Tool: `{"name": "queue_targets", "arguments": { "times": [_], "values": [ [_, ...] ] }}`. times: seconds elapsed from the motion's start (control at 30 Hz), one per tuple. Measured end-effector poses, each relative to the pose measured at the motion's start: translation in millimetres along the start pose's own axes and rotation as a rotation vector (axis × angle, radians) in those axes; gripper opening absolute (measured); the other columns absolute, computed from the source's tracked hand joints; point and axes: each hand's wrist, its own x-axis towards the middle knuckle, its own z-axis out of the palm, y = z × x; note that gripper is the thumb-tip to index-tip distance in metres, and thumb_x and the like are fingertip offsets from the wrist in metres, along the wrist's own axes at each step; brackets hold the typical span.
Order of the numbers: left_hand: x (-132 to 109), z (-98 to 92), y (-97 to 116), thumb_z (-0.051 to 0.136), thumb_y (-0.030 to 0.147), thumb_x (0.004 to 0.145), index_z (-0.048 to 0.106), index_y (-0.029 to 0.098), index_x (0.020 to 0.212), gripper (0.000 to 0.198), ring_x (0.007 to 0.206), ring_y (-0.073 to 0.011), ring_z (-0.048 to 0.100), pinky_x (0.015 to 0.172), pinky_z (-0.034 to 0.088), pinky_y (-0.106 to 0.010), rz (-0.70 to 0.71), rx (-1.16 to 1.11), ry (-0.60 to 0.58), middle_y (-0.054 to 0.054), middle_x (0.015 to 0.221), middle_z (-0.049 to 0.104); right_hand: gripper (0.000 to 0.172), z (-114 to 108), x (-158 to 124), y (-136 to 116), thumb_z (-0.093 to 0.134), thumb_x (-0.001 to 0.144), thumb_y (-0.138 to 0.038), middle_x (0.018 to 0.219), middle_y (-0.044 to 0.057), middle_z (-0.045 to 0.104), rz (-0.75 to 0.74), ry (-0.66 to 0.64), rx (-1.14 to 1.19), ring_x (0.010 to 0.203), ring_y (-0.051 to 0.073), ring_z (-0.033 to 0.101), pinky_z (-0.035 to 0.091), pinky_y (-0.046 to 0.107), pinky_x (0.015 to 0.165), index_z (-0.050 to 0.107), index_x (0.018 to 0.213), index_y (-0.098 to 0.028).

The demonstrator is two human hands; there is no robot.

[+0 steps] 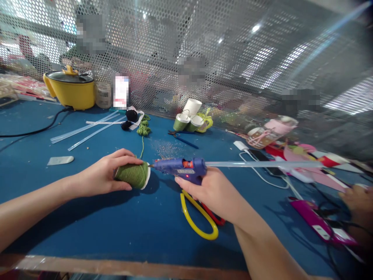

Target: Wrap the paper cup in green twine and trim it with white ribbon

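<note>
My left hand is wrapped round a cup covered in green yarn, which lies on its side with its white rim to the right. A strand runs from it back to a small bundle of green yarn. My right hand grips a blue glue gun, its nozzle at or very near the cup's rim; whether they touch I cannot tell. A long clear glue stick sticks out of the gun's back. Under my right hand lie scissors with yellow and red handles.
Pliers and yarn-wrapped white cups lie behind. Loose glue sticks, black yarn, a phone and a yellow pot are at left. A purple power strip, cables and another person's hand are at right.
</note>
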Motion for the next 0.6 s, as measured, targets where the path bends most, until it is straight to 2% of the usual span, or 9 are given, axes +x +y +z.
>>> {"name": "queue_targets", "arguments": {
  "times": [0.33, 0.6],
  "values": [
    [0.2, 0.6, -0.3, 0.061, 0.028, 0.076, 0.046, 0.024, 0.119, 0.046, 0.105, -0.0220, 0.050, 0.092, 0.041, -0.036, -0.003, 0.003, 0.008, -0.007, 0.116, 0.046, 0.018, 0.2, -1.3, -0.8, 0.053, 0.077, -0.032, 0.049, -0.005, 0.050, -0.005, 0.000, -0.007, 0.045, 0.010, 0.040, 0.037, 0.022, 0.047, 0.059, 0.066, -0.018],
    [0.3, 0.0, -1.7, 0.062, 0.029, 0.075, 0.045, 0.024, 0.120, 0.048, 0.105, -0.0218, 0.051, 0.091, 0.042, -0.035, -0.021, 0.003, -0.007, -0.007, 0.116, 0.045, 0.021, 0.7, -7.4, 2.2, 0.053, 0.078, -0.031, 0.053, -0.005, 0.053, -0.011, -0.035, -0.008, 0.049, 0.010, 0.043, 0.039, 0.020, 0.048, 0.055, 0.061, -0.019]
  ]
}}
